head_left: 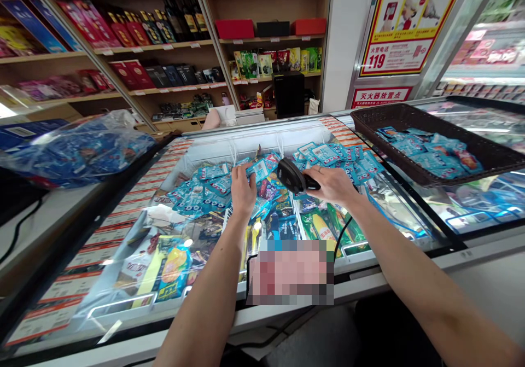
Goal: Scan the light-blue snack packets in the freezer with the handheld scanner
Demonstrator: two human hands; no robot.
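My right hand (334,184) grips a black handheld barcode scanner (292,175), its head turned to the left. Pinched in my left hand (243,186) is a small blue packet (261,168) with a pale label on its upper face. The scanner head is just right of this packet, with a small gap. Around both hands, many similar blue packets lie in two loose heaps, a left heap (200,192) and a right heap (328,152), on the glass top of a chest freezer (262,121). A black cable (341,236) hangs from below my right hand.
A brown basket (430,175) with more blue packets stands at the right. A clear plastic bag of blue packets (82,156) lies at the left. A pixelated rectangular thing (290,274) rests on the front edge. Stocked shelves (156,50) stand behind.
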